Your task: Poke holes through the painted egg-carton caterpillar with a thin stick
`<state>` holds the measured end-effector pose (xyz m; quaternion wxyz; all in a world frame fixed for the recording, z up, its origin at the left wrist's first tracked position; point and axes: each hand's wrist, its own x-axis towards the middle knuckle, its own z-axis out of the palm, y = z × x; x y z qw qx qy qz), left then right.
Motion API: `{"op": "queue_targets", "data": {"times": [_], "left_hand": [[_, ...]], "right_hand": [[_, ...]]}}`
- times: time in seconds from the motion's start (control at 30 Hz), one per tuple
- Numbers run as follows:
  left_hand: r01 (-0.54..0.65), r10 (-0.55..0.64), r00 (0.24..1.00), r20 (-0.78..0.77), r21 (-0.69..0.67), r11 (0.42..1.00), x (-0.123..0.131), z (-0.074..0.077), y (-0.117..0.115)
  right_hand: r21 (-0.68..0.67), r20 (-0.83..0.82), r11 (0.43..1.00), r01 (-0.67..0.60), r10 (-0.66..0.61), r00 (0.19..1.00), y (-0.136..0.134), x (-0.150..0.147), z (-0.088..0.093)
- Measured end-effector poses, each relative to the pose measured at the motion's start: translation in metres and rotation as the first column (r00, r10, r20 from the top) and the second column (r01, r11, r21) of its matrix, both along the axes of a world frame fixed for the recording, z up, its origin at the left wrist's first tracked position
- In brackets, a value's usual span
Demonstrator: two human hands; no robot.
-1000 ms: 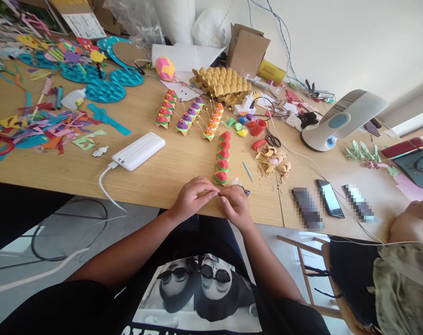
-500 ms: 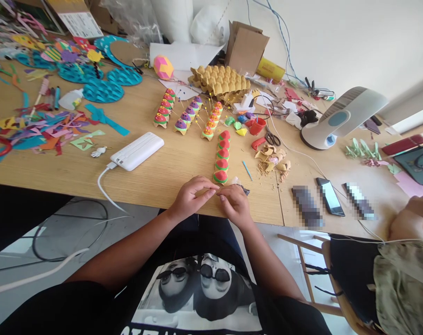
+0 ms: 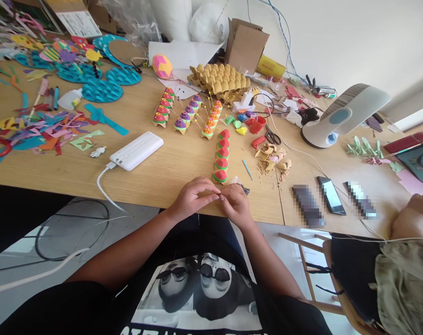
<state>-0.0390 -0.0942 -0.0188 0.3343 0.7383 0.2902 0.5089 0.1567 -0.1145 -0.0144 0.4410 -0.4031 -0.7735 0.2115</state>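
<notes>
Over the table's front edge, my left hand [image 3: 194, 197] and my right hand [image 3: 235, 203] meet with fingertips pinched together. Whatever lies between the fingertips is too small to make out. Just beyond them stands a strip of egg-carton cups [image 3: 222, 156] covered in red and green clay. A small clear bag with dark contents [image 3: 245, 190] lies partly behind my right hand. To the right of the strip rests a thin blue tool [image 3: 247, 169]. Three decorated carton strips stand farther back: a red one [image 3: 164, 108], a purple one [image 3: 188, 115] and an orange one [image 3: 211, 121].
Torn carton pieces [image 3: 272, 158], black scissors [image 3: 273, 137] and clay lumps [image 3: 237, 124] lie to the right. A white power bank [image 3: 137, 151] with a cable sits left. Phones [image 3: 331, 195], a white fan [image 3: 337, 118] and another person's arm [image 3: 412, 216] are at right.
My fingertips have shifted slightly and pressed closer together at the same spot. The items on the table have stayed in place.
</notes>
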Motion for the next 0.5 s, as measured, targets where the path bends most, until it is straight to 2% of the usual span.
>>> {"op": "queue_targets", "data": {"times": [0.5], "left_hand": [[-0.028,0.031,0.999,-0.032,0.090,0.996,-0.0007,-0.0006,0.0000]], "right_hand": [[0.027,-0.038,1.000,-0.010,0.011,0.999,-0.0002,-0.0003,0.0009]]}}
